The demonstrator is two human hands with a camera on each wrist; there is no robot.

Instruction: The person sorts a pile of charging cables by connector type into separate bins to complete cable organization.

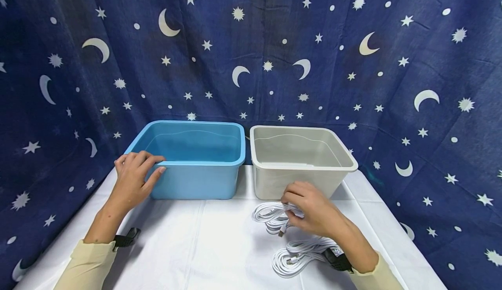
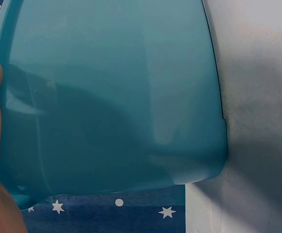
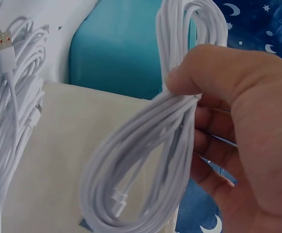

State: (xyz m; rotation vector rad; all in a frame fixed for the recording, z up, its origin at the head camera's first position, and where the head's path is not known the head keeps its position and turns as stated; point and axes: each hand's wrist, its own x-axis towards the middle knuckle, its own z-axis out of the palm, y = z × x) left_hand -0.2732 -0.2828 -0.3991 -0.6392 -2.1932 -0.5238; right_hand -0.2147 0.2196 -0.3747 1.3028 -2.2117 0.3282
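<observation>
With the fingers over the front rim and the thumb on the outer wall, my left hand (image 1: 133, 179) grips the blue bin (image 1: 196, 182) near its left corner. My right hand (image 1: 311, 209) is in front of the light grey bin (image 1: 270, 180), pinching a coiled white USB cable (image 3: 172, 114) around its gathered middle. Loops of this cable hang above and below the thumb in the right wrist view. More coiled white cable (image 1: 284, 267) lies on the table closer to me, partly hidden by the right wrist; a USB plug (image 3: 5, 53) sticks out of it.
The two bins stand side by side at the back of a table with a white cloth (image 1: 219, 237). A dark blue curtain (image 1: 266, 32) with moons and stars hangs behind them and along both sides. The visible insides of both bins hold nothing.
</observation>
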